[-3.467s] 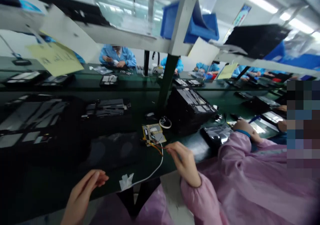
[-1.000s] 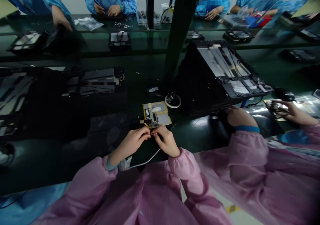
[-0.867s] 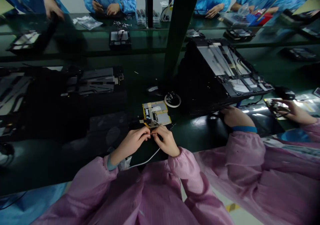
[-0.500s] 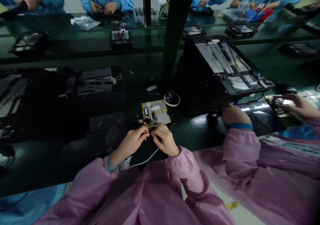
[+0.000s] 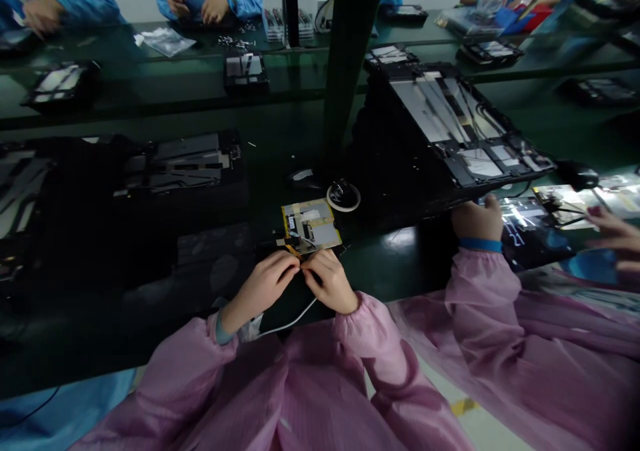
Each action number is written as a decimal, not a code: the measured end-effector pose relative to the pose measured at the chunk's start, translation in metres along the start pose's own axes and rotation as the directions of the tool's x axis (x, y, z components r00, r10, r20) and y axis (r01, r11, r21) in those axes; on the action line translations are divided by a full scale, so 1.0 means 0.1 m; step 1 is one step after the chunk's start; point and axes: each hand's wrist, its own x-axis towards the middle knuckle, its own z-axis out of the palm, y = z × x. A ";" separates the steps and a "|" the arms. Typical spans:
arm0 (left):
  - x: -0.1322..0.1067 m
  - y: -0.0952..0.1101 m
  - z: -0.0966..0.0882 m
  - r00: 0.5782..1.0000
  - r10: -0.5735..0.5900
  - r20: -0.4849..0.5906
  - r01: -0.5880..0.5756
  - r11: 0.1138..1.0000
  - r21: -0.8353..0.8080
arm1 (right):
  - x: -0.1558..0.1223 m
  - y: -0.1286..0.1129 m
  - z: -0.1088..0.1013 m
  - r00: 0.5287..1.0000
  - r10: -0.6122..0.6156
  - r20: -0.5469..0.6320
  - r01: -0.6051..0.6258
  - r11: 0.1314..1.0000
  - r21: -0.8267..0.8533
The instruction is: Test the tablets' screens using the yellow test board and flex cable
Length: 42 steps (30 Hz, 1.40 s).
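Observation:
A flat silver battery pack (image 5: pixel 326 234) with yellow-taped edges lies on the dark green bench in front of me. From its near left corner a narrow orange flex strip (image 5: pixel 293 250) runs down to my fingertips. My left hand (image 5: pixel 265 283) is closed in a pinch just below the pack. Almost fingertip to fingertip with it, my right hand (image 5: pixel 332 284) pinches too. What sits between the fingers is too small to make out. A white cable (image 5: pixel 295 321) curves across the bench under my right wrist.
Behind the pack stands a round white-rimmed item (image 5: pixel 344 209). A tall stack of black device housings (image 5: pixel 425 111) rises at right, more housings (image 5: pixel 183 161) at left. A dark post (image 5: pixel 345 57) stands ahead. A co-worker's hand (image 5: pixel 477 221) is close on my right; blue-sleeved people work opposite.
My hands stay pinched at nearly the same spot by the pack. On my right, the co-worker's hands have shifted, and a dark panel with white handwriting now shows there.

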 end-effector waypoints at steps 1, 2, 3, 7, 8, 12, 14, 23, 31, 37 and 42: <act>0.00 -0.01 0.01 1.000 0.012 0.002 -0.012 1.000 0.009 | 0.00 0.00 0.00 1.000 -0.001 -0.003 0.001 1.000 0.004; -0.01 -0.01 0.02 1.000 0.022 0.010 -0.022 1.000 0.014 | 0.00 0.00 0.00 1.000 -0.002 -0.005 0.002 1.000 0.008; -0.01 -0.02 0.02 0.999 0.030 0.022 -0.030 0.999 0.017 | 0.00 -0.01 0.00 1.000 -0.002 -0.006 0.002 1.000 0.011; -0.01 -0.03 -0.01 0.997 0.015 0.075 -0.014 1.000 -0.002 | 0.00 -0.01 -0.01 1.000 0.014 -0.005 -0.014 1.000 0.011; -0.01 -0.03 -0.01 0.996 0.001 0.090 0.000 1.000 -0.011 | 0.01 -0.01 -0.01 1.000 0.020 -0.003 -0.020 1.000 0.010; 0.01 -0.02 0.01 0.994 -0.011 0.106 0.011 1.000 0.000 | 0.01 0.00 0.00 0.999 0.032 0.019 -0.032 0.999 0.006; 0.01 0.00 0.02 0.996 0.004 0.089 -0.007 1.000 0.024 | 0.01 -0.01 0.01 0.999 0.035 0.031 -0.036 0.999 0.013; 0.12 0.00 -0.37 0.999 -0.041 -0.032 0.046 0.982 0.182 | 0.23 -0.04 -0.29 0.988 0.154 -0.001 -0.153 0.983 0.098; 0.33 -0.38 -0.33 0.996 -0.062 0.067 0.046 0.974 0.221 | 0.63 0.17 0.07 0.989 0.072 0.130 -0.045 0.979 -0.201; 0.24 -0.42 -0.40 0.994 -0.029 0.107 0.003 0.973 0.230 | 0.57 0.16 0.12 0.983 0.049 0.175 -0.006 0.971 -0.238; 0.23 -0.43 -0.42 0.991 0.020 0.134 -0.058 0.957 0.285 | 0.54 0.17 0.10 0.972 0.036 0.231 0.025 0.967 -0.254</act>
